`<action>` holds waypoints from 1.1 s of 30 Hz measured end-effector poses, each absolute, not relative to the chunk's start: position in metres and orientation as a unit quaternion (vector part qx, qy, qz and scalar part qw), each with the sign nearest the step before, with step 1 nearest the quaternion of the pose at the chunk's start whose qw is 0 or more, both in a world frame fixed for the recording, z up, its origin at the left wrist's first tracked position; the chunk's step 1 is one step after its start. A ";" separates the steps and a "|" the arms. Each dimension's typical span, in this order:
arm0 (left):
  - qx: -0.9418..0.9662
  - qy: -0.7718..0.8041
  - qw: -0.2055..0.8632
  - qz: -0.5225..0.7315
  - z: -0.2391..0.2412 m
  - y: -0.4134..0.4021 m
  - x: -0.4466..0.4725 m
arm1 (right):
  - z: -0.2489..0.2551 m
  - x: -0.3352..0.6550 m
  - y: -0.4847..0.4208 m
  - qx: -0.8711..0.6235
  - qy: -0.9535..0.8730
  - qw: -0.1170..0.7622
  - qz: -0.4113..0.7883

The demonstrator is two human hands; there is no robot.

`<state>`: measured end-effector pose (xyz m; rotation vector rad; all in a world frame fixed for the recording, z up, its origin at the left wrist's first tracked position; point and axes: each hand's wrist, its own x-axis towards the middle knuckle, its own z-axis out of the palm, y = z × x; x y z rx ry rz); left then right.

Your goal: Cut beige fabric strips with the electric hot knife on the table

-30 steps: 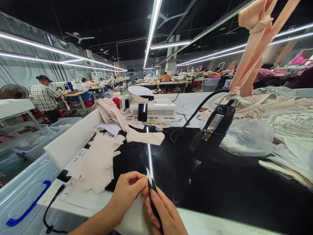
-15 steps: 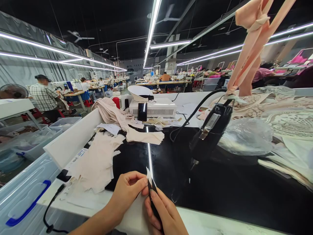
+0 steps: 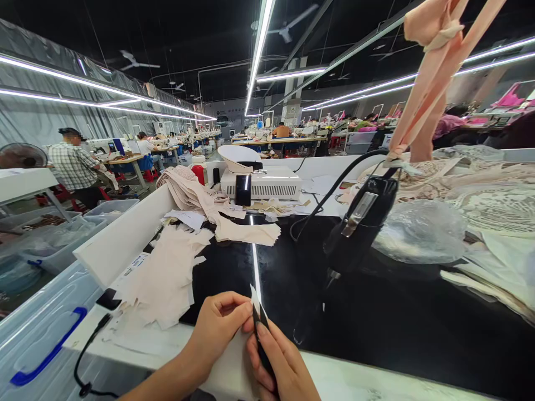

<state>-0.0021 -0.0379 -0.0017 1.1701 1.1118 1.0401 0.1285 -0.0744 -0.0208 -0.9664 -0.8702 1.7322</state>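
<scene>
Glossy black counter (image 3: 376, 323) with a white front edge, busy sewing hall behind it. At the near edge I see my left hand (image 3: 217, 328) with thumb and forefinger fingers pinching a small white scrap (image 3: 253, 294), whose tip pokes up. My right hand (image 3: 281, 362) touches the left, its fingers pressed shut on a narrow black piece (image 3: 262, 341); I cannot tell whether it is fabric or a tool. Both held things sit together just above the counter's front edge.

Left of the hands there is a pile of pale cut fabric (image 3: 167, 278), a black cable (image 3: 86, 359) and a clear bin with a blue handle (image 3: 45, 345). Further in, on the right, a black hand tool (image 3: 360, 225) hangs tilted from peach straps (image 3: 430, 83), beside a clear plastic bag (image 3: 422, 231) and lace fabric (image 3: 485, 195). A white machine (image 3: 267, 185) stands at the back of the counter. Far left, a person in a checked shirt (image 3: 75, 167) is at another station.
</scene>
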 end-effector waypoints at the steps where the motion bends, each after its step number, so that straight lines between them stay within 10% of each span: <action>1: 0.498 0.475 0.575 0.444 -0.002 -0.038 -0.002 | -0.022 0.129 -0.074 -0.393 -0.355 0.467 0.708; 19: 0.495 0.515 0.551 0.432 0.000 -0.040 -0.003 | -0.020 0.134 -0.078 -0.439 -0.366 0.498 0.652; 33: 0.607 0.502 0.438 0.433 -0.006 -0.043 -0.003 | -0.038 0.140 -0.067 -0.574 -0.585 0.516 0.250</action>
